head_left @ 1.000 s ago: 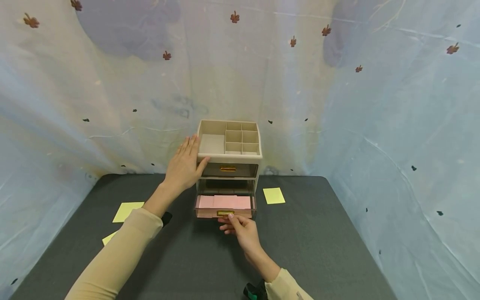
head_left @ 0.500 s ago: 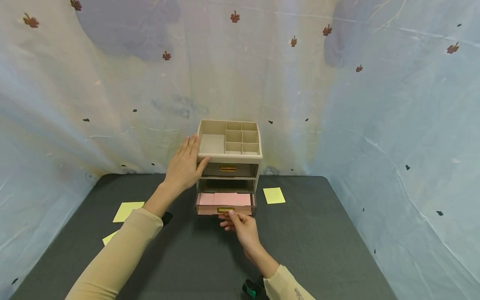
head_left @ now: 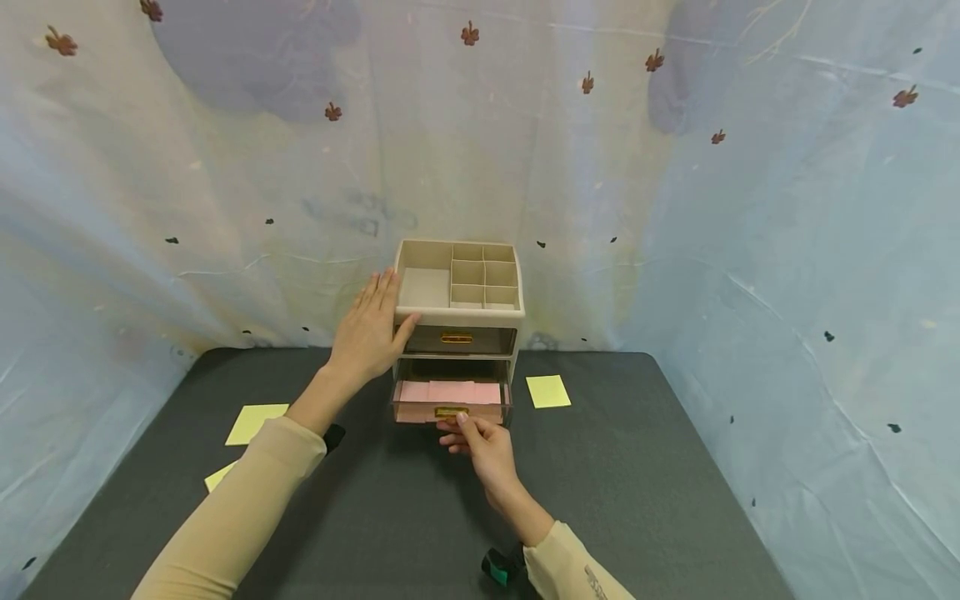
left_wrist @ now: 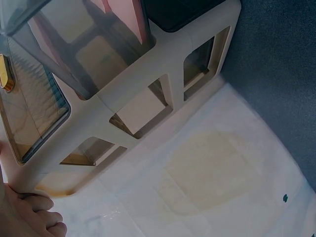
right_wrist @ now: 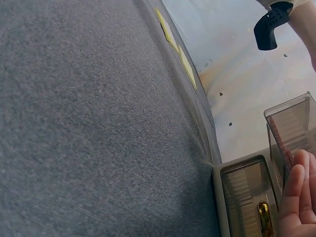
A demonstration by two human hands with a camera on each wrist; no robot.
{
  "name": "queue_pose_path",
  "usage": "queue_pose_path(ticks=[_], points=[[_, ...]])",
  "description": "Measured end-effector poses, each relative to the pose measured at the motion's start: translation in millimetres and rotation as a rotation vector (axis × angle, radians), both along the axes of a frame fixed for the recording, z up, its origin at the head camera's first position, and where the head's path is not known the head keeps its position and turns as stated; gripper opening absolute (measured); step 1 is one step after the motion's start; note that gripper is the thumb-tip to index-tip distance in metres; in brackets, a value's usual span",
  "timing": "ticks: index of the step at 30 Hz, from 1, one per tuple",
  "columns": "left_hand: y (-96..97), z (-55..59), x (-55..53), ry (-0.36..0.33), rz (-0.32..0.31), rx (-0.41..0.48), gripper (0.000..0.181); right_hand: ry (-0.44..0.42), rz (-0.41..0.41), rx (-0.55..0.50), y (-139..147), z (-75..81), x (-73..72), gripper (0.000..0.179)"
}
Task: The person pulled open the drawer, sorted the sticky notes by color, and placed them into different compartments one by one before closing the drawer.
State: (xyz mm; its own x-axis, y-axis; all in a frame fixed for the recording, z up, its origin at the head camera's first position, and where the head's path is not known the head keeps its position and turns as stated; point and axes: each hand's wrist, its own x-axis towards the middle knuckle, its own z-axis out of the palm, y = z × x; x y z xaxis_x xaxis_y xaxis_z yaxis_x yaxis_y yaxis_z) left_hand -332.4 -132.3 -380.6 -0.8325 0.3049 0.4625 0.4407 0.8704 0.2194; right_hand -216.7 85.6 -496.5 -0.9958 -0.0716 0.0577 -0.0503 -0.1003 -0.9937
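Observation:
A cream desktop organizer point(head_left: 459, 317) stands at the back of the table, its top divided into compartments. Its see-through middle drawer point(head_left: 491, 412) is pulled partway out, with pink paper point(head_left: 450, 392) inside. My right hand point(head_left: 491, 460) is at that drawer's front, thumb and fingers pinching its gold handle point(head_left: 451, 412). In the right wrist view, fingers point(right_wrist: 296, 190) lie against the drawer front. My left hand point(head_left: 365, 333) rests flat along the organizer's upper left side, thumb on the front edge. The upper drawer point(head_left: 487, 340) is closed.
Yellow sticky notes lie on the dark table point(head_left: 600, 475): one note point(head_left: 548, 391) right of the organizer, another note point(head_left: 255, 423) on the left, and a third note point(head_left: 219, 476) partly under the left sleeve. A patterned curtain point(head_left: 480, 167) hangs close behind the organizer.
The middle drawer has slid a little further into the organizer, and my right hand has moved inward with it. My left hand has stayed in place.

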Motion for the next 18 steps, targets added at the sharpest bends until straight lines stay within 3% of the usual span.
queue_pose_path(ticks=[18], points=[[1.1, -1.1, 1.3, 0.006, 0.002, 0.011, 0.083, 0.024, -0.027, 0.025, -0.6, 2.4, -14.4, 0.04]])
